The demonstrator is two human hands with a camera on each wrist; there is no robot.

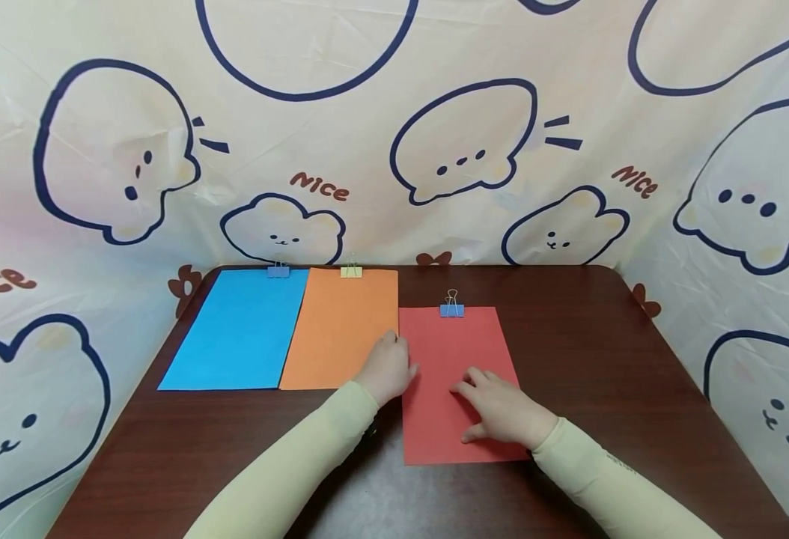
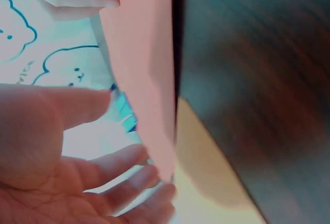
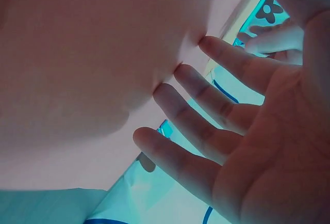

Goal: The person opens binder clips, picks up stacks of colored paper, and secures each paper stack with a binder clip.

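Observation:
A red sheet (image 1: 435, 419) with a blue binder clip (image 1: 451, 310) at its top edge lies on the table. My left hand (image 1: 386, 367) is at the sheet's left edge, overlapping the orange sheet (image 1: 340, 329) in the head view. Its fingers are loosely bent, fingertips right at the edge in the left wrist view. Spread across the right half of the red sheet, my right hand (image 1: 502, 408) touches the paper with several fingertips (image 3: 188, 74). Left of the orange sheet, which carries a yellow binder clip (image 1: 351, 272), is a blue sheet (image 1: 239, 329).
Another blue binder clip (image 1: 278, 272) grips the blue sheet's top edge. All the sheets lie on a dark brown table (image 1: 590, 352). A pale cloth (image 1: 354, 45) printed with cartoon bears hangs behind the table and along its sides.

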